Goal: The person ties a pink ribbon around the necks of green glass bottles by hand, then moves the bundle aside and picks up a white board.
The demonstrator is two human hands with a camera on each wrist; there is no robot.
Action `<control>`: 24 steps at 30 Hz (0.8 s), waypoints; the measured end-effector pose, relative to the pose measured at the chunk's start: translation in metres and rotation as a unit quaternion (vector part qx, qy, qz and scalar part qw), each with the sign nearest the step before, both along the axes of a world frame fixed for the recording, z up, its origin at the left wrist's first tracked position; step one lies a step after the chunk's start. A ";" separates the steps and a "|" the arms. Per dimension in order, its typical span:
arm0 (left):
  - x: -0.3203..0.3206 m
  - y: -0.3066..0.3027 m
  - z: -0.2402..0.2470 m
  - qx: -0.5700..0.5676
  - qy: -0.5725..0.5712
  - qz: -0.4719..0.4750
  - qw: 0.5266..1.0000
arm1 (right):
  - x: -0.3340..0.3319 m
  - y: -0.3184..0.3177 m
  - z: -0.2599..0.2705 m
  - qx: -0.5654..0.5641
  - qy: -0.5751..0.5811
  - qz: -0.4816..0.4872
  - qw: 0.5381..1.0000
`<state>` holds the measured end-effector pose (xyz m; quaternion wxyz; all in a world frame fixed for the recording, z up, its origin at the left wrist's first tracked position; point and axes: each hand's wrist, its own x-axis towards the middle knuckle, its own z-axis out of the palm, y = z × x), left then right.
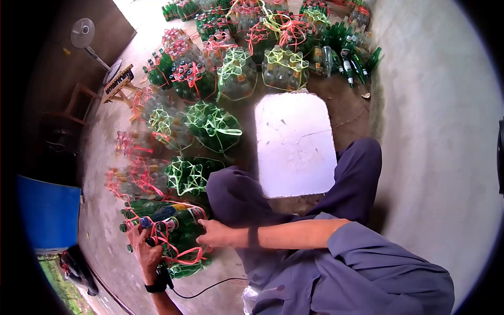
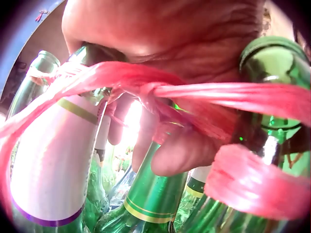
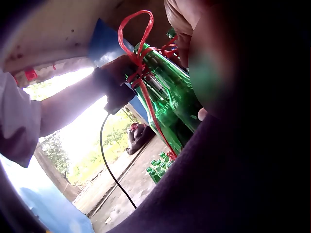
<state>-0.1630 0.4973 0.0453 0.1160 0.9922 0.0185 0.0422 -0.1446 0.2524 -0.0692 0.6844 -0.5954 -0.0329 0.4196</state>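
Observation:
Red plastic twine ties green glass bottles (image 1: 185, 231) into a bundle at the lower left, their necks toward the left. My left hand (image 1: 148, 253) grips among the necks; in the left wrist view its fingers (image 2: 182, 153) curl round a green neck, under the knotted twine (image 2: 146, 90). At the bundle's other end, my right hand (image 1: 214, 233) holds the bottle bases, its index finger reaching along the glass. The right wrist view shows the bundle (image 3: 167, 92) tilted, a twine loop (image 3: 136, 29) standing above it, with much of the right hand dark or hidden.
More tied bottle bundles (image 1: 210, 126) line the floor ahead and left. Loose bottles (image 1: 349, 58) lie by the right wall (image 1: 436, 131). A worn white board (image 1: 295, 142) lies between the knees. A black cable (image 1: 205, 290) runs from the left wrist. A blue panel (image 1: 50, 212) stands left.

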 end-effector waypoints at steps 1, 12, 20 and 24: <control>0.001 -0.003 0.003 -0.006 0.008 -0.004 1.000 | 0.001 0.000 0.001 0.005 0.046 0.011 0.999; 0.000 -0.012 0.010 -0.014 0.031 -0.006 0.999 | 0.000 0.001 0.001 0.027 0.117 0.058 0.991; 0.002 -0.007 0.012 -0.012 0.020 -0.016 1.000 | 0.002 0.001 0.004 0.047 0.069 0.076 0.994; 0.004 -0.008 0.013 -0.003 0.003 -0.024 1.000 | -0.002 0.004 -0.004 0.108 0.144 0.027 0.983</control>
